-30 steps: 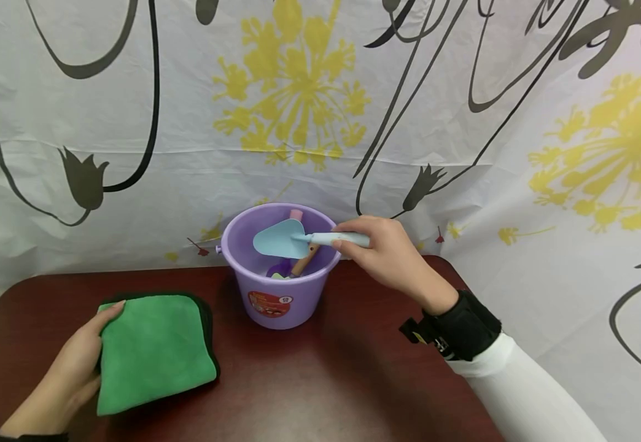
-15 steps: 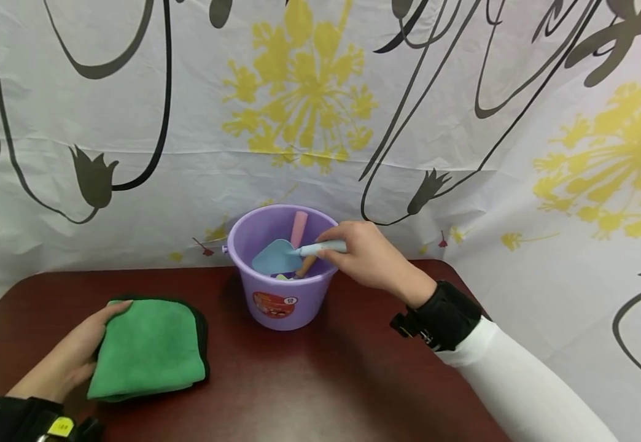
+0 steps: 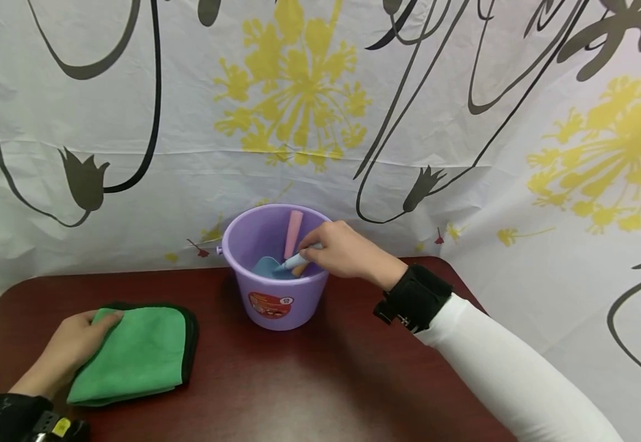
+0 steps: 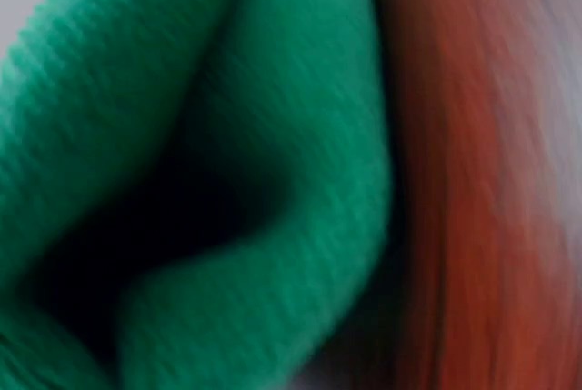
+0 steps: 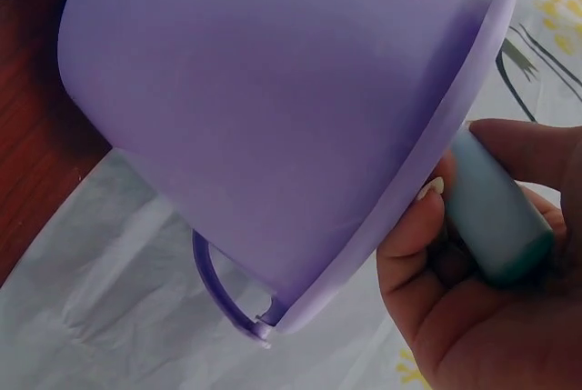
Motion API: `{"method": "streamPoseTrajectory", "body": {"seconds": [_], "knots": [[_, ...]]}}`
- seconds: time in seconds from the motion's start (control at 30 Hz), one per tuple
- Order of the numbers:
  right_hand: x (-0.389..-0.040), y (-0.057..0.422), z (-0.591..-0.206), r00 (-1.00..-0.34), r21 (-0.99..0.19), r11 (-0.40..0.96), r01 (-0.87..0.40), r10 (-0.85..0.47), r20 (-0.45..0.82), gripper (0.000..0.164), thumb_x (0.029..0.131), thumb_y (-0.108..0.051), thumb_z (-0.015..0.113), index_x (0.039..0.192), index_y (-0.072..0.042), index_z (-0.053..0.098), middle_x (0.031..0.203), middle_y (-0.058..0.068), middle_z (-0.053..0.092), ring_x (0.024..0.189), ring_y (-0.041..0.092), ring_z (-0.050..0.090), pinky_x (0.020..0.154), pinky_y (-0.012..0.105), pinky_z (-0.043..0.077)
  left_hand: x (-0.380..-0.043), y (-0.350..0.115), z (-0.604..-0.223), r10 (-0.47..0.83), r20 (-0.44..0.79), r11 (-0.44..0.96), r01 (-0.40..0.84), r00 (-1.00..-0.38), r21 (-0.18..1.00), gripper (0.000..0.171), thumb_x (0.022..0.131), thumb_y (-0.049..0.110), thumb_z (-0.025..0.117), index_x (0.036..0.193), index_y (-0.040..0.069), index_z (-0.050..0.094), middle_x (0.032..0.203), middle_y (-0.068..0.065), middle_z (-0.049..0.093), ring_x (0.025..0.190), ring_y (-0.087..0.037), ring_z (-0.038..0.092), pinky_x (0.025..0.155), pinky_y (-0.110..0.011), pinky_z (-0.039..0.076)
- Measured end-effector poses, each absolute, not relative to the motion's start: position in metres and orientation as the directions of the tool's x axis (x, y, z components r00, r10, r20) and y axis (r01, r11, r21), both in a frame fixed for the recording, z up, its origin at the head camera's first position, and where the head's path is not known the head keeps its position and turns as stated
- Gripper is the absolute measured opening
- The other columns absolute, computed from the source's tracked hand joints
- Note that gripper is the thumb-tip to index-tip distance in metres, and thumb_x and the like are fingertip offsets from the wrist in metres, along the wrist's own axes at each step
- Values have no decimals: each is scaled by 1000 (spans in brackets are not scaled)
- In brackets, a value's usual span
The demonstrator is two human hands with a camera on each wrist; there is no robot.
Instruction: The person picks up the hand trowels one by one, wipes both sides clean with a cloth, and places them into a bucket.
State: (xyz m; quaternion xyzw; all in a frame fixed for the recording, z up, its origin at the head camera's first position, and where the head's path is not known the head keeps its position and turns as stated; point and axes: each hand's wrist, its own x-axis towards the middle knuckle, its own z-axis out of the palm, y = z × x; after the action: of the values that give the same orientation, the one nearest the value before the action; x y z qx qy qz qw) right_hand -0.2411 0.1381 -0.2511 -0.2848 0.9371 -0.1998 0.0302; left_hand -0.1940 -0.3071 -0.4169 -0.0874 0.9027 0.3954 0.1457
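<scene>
In the head view a purple bucket (image 3: 309,301) stands near the table's far edge. My right hand (image 3: 342,250) reaches over its right rim and pinches the pale handle of a light blue toy trowel (image 3: 268,266), whose blade points down inside. The right wrist view shows the trowel's handle (image 5: 496,208) between thumb and fingers, beside the bucket's rim. At the left, my left hand (image 3: 77,344) grips the edge of a folded green cloth (image 3: 138,347) with a dark border, thumb on top. Folds of this cloth (image 4: 309,81) fill much of the left wrist view.
Inside the bucket lean a pink handle (image 3: 293,233) and a brown one, partly hidden. A purple bail (image 5: 214,285) hangs at the bucket's side. The dark red table (image 3: 276,393) meets a white patterned curtain (image 3: 188,123) at the back and right.
My right hand has moved left and lowered the trowel from above the rim into the bucket. The left hand has shifted the green cloth slightly left.
</scene>
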Motion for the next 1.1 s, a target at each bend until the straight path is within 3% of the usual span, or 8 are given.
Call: {"method": "streamPoseTrajectory", "body": {"seconds": [0.1, 0.27, 0.37, 0.47, 0.63, 0.97, 1.1], "knots": [[-243, 135, -251, -824, -402, 748, -528, -566, 30, 22, 102, -21, 59, 110, -19, 79, 80, -21, 75, 104, 2, 67, 84, 27, 52, -197, -309, -420, -48, -265, 747, -211, -963, 631, 74, 110, 45, 30, 138, -24, 38, 102, -27, 66, 80, -22, 64, 65, -35, 52], [-247, 130, -253, -804, -374, 745, -553, -595, 3, 22, 100, -18, 59, 108, -17, 79, 91, -13, 78, 94, 4, 67, 83, 26, 53, -199, -311, -422, -59, -211, 836, -164, -976, 524, 73, 109, 41, 36, 136, -27, 38, 127, -47, 49, 103, -55, 58, 76, -52, 55], [-249, 130, -256, -805, -342, 759, -554, -594, -13, 22, 99, -16, 60, 108, -14, 80, 100, -6, 78, 83, 7, 64, 79, 26, 51, -200, -305, -422, -70, -167, 875, -141, -983, 464, 71, 108, 36, 41, 138, -28, 34, 134, -51, 40, 113, -64, 49, 80, -62, 52], [-250, 131, -258, -809, -334, 768, -547, -588, -27, 24, 99, -15, 58, 110, -13, 79, 102, -2, 77, 77, 9, 60, 77, 26, 48, -200, -296, -421, -79, -122, 903, -123, -989, 412, 65, 105, 28, 47, 138, -27, 34, 130, -50, 44, 107, -62, 54, 75, -61, 52], [-250, 129, -262, -809, -311, 775, -550, -587, -31, 25, 100, -15, 57, 113, -13, 78, 108, 0, 77, 81, 8, 61, 80, 26, 49, -198, -288, -418, -82, -99, 929, -112, -992, 354, 59, 104, 21, 49, 134, -27, 35, 113, -47, 56, 86, -52, 64, 61, -52, 52], [-251, 126, -265, -788, -254, 771, -584, -614, -53, 24, 98, -13, 60, 114, -10, 78, 114, 3, 77, 110, 14, 70, 92, 30, 58, -201, -294, -415, -114, -24, 945, -116, -993, 305, 48, 102, 16, 53, 124, -25, 40, 88, -39, 60, 72, -47, 62, 54, -52, 50], [-253, 125, -261, -774, -232, 767, -598, -628, -82, 21, 96, -15, 64, 111, -11, 79, 112, 2, 78, 110, 15, 71, 93, 30, 58, -203, -294, -415, -102, 42, 958, -86, -994, 273, 39, 100, 14, 56, 112, -21, 46, 79, -34, 59, 65, -45, 60, 50, -52, 49]]}}
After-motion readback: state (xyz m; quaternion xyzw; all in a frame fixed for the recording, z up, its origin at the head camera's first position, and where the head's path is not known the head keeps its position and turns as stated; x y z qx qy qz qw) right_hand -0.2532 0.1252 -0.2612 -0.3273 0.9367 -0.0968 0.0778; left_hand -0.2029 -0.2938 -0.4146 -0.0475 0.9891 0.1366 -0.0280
